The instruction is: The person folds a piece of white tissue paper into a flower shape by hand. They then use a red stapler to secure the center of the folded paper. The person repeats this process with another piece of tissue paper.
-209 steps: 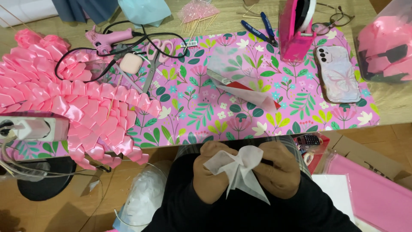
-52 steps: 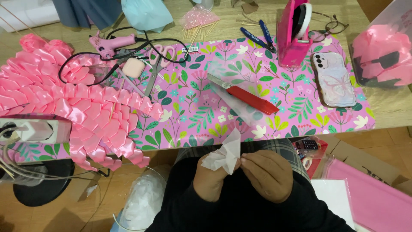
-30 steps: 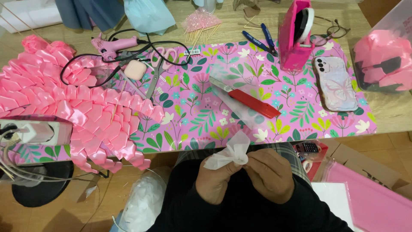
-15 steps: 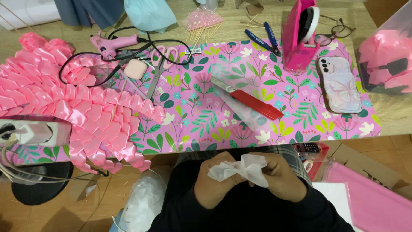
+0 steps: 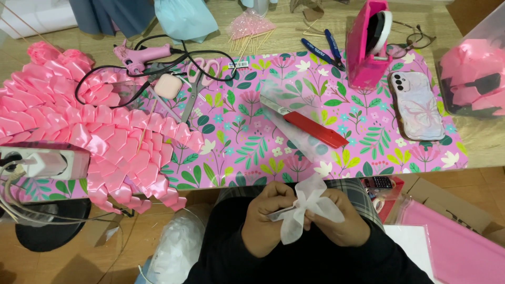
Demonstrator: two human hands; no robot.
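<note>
A floral pink mat (image 5: 247, 137) covers most of the wooden table (image 5: 294, 31) and serves as the landmark here. Over the mat's left end spreads a large arrangement of folded pink satin ribbon petals (image 5: 79, 131), reaching past the mat's near edge. Off the mat's right end stands a clear tub (image 5: 473, 79) of pink pieces. Below the mat's right near corner, pink sheets (image 5: 457, 242) lie in an open box.

On the mat's far right part stands a pink tape dispenser (image 5: 368, 44), with a phone (image 5: 416, 105) in a pale butterfly case just beside it. Near the mat's middle lies a red flat tool (image 5: 314, 129) inside a clear wrapper. At the mat's far left corner a pink glue gun (image 5: 138, 52) rests with its black cord looping toward pink-handled scissors (image 5: 197, 79) and a small pink earbud case (image 5: 165, 85).

Just below the mat's near edge, at its middle, both hands meet over the person's lap. The left hand (image 5: 268, 223) and right hand (image 5: 339, 226) are both closed on a sheer white ribbon bow (image 5: 310, 202) — fingers pinching its centre, loops fanning upward and a tail hanging down between the wrists.
</note>
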